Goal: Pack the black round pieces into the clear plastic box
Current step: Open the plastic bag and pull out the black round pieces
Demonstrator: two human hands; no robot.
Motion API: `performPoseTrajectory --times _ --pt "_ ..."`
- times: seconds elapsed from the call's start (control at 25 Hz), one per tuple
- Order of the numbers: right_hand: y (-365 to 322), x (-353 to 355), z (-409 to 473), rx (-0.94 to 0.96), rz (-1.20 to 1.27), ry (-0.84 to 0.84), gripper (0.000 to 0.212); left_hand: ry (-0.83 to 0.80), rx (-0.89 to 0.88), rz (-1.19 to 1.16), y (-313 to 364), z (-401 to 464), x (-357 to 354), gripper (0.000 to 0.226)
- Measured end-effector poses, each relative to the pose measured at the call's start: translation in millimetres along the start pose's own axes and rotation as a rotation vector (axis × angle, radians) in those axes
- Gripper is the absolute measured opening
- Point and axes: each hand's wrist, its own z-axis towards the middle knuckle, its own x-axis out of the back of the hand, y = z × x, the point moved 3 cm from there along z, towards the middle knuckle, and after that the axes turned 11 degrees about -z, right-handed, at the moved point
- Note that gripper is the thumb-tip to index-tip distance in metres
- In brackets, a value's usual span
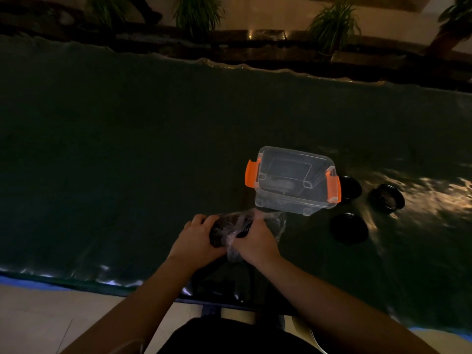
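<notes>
A crinkled clear bag (pixel 251 227) holding a black round piece (pixel 220 232) is gripped by the left hand (pixel 196 241) and right hand (pixel 256 242), just before the clear plastic box (pixel 293 180). The piece should be slid out gently. Three more pieces (pixel 349 228) lie right of the box on the bench (pixel 127 149).

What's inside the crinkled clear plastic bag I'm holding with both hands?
A dark round piece shows through the crinkled clear plastic bag, gripped by left hand and right hand. Fingers and folds hide any more.
</notes>
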Motion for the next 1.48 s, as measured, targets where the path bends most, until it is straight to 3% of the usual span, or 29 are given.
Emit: performPoseTrajectory --times 0.32,0.8,1.32,1.48 --pt "2 4 0 0.011 -0.015 0.013 0.084 0.021 0.045 -0.048 -1 2 -2 0.08" --pt "-4 0 -1 -0.006 -0.044 -0.011 0.104 0.039 0.034 -0.058 2 -1 -6 0.083" --pt "-6 -6 8 -0.028 -0.194 0.019 0.108 0.04 0.045 -0.07 2 -2 -7 0.095" --pt "-5 -7 7 -0.025 -0.221 0.047 0.11 0.029 0.039 0.034 2 -3 -12 0.093"
